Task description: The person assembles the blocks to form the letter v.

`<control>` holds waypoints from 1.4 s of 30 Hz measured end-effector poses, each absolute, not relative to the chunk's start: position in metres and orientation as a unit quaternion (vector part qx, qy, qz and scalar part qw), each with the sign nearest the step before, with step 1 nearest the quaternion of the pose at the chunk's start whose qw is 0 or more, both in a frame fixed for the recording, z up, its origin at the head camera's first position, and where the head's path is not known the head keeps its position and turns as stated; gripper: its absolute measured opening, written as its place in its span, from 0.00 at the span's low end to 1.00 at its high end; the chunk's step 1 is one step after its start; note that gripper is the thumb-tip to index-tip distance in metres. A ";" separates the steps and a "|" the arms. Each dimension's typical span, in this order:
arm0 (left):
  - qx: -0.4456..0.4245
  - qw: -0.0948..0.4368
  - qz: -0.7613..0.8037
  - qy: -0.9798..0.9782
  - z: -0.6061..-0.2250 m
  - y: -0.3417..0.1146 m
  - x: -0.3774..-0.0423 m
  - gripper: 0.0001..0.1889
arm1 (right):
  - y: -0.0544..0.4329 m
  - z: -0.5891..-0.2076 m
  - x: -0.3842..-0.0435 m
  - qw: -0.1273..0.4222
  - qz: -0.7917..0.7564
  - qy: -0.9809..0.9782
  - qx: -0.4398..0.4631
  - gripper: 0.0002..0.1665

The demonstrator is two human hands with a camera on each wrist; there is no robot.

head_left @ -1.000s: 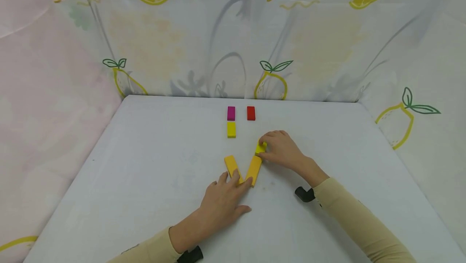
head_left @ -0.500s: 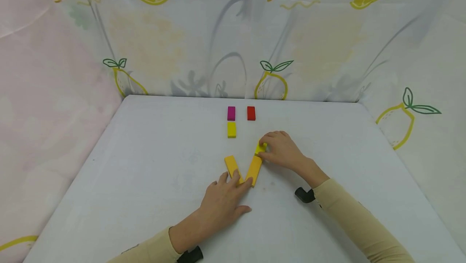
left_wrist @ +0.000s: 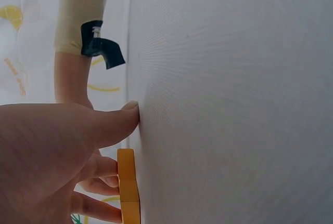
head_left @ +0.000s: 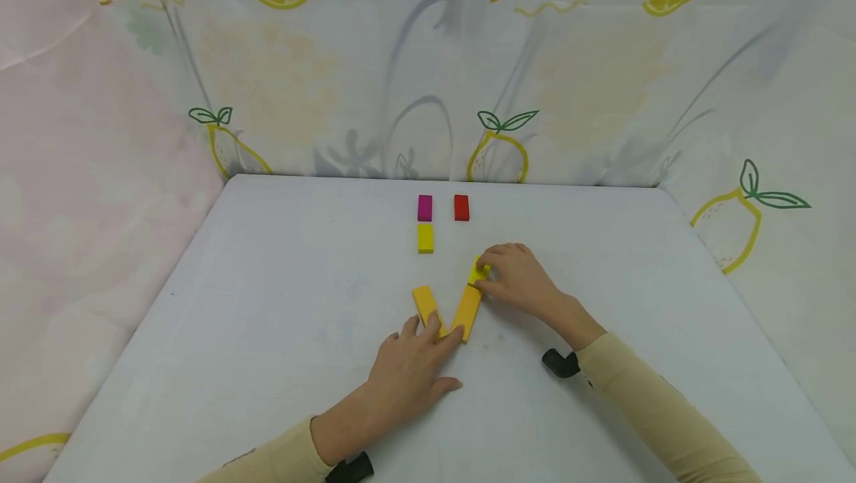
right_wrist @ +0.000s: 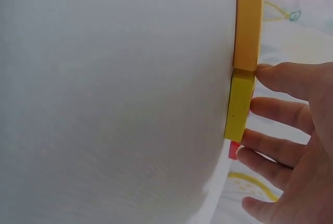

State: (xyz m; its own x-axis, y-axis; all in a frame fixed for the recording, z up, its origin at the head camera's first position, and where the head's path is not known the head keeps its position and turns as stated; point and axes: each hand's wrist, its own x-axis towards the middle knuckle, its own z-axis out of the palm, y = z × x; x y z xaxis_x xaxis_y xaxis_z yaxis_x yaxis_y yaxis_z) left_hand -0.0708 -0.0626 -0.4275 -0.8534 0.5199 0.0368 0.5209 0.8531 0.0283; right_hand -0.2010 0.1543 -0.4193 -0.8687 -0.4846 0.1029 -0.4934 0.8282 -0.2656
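On the white tabletop [head_left: 234, 334], dial centred on the foot of a V, 12 at the far edge:

Left long orange block [head_left: 424, 300]: lay flat, pointing to 11 o'clock, with no piece at its far end.

Right long orange block [head_left: 467, 314]: lay flat, pointing to 1 o'clock. Your fingers partly hid the foot, so whether the two near ends touched could not be told.

Small yellow block [right_wrist: 239, 104]: sat at 1 o'clock, its near end touching the far end of the right long orange block, nearly in line.

Your left hand [head_left: 411, 368]: at 8 o'clock, fingers extended and spread, tips resting on both long blocks.

Your right hand [head_left: 518, 279]: at 2 o'clock, thumb and fingers clamped on the small yellow block, thumb by the joint.

Magenta block [head_left: 425, 208] and loose yellow block [head_left: 425, 238]: stood between 11 and 12, yellow just nearer you. Red block [head_left: 461, 208]: at 12, apart.

Step, as judged: you were aligning the small yellow block as an extension. The next move seemed to call for a light release that left the joint undisturbed.
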 end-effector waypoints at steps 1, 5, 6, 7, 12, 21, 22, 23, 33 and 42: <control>-0.271 0.014 -0.018 -0.962 -0.427 -0.063 -0.071 0.38 | 0.154 -0.419 -0.200 0.018 0.143 -0.956 0.257 0.14; -0.272 0.012 -0.016 -0.962 -0.427 -0.063 -0.071 0.38 | 0.155 -0.420 -0.199 0.025 0.144 -0.955 0.257 0.14; -0.271 0.011 -0.016 -0.962 -0.427 -0.062 -0.071 0.38 | 0.155 -0.420 -0.199 0.026 0.146 -0.955 0.256 0.14; -0.271 0.010 -0.016 -0.962 -0.427 -0.062 -0.071 0.37 | 0.155 -0.420 -0.198 0.027 0.147 -0.955 0.256 0.14; -0.269 0.005 -0.017 -0.963 -0.427 -0.062 -0.072 0.38 | 0.155 -0.423 -0.198 0.021 0.152 -0.956 0.251 0.13; -0.268 -0.004 -0.018 -0.963 -0.427 -0.063 -0.072 0.38 | 0.155 -0.425 -0.197 0.018 0.158 -0.954 0.256 0.12; -0.268 -0.005 -0.018 -0.963 -0.427 -0.062 -0.072 0.38 | 0.155 -0.425 -0.197 0.019 0.158 -0.953 0.256 0.12; -0.268 -0.005 -0.018 -0.963 -0.427 -0.062 -0.072 0.38 | 0.155 -0.425 -0.197 0.019 0.159 -0.953 0.257 0.12; -0.268 -0.002 -0.015 -0.963 -0.427 -0.063 -0.072 0.38 | 0.155 -0.424 -0.195 0.024 0.159 -0.951 0.264 0.13; -0.270 0.000 -0.017 -0.963 -0.427 -0.063 -0.072 0.38 | 0.155 -0.426 -0.195 0.025 0.155 -0.953 0.261 0.16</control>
